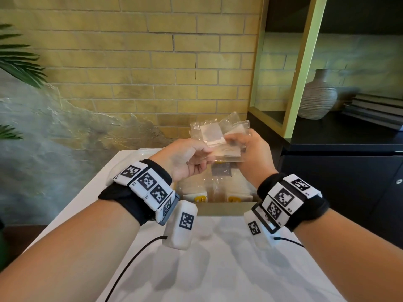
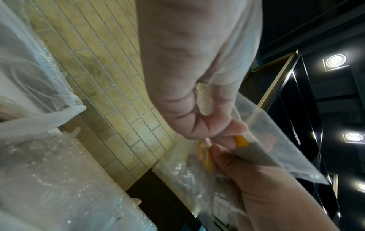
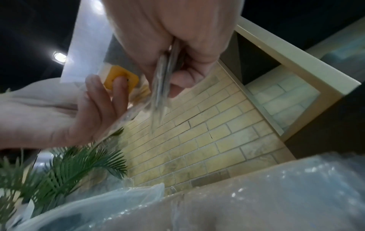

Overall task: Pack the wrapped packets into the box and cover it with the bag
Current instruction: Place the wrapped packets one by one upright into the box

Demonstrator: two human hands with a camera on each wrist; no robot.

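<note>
Both hands hold a small bunch of clear wrapped packets (image 1: 214, 131) in the air above an open cardboard box (image 1: 224, 209). My left hand (image 1: 205, 152) pinches the bunch from the left, and my right hand (image 1: 231, 141) grips it from the right. More packets with yellow labels (image 1: 218, 190) stand inside the box. In the left wrist view the thumb and fingers pinch a packet (image 2: 276, 140). The right wrist view shows packets edge-on (image 3: 166, 78) between thumb and fingers, beside a yellow-labelled one (image 3: 120, 76). A translucent white bag (image 2: 39, 93) lies left of the box.
The box stands at the far end of a white table (image 1: 218, 269). A brick wall (image 1: 152, 62) rises behind it. A dark cabinet (image 1: 340, 171) with a ribbed vase (image 1: 318, 99) stands to the right, and palm leaves (image 1: 19, 59) hang at the left.
</note>
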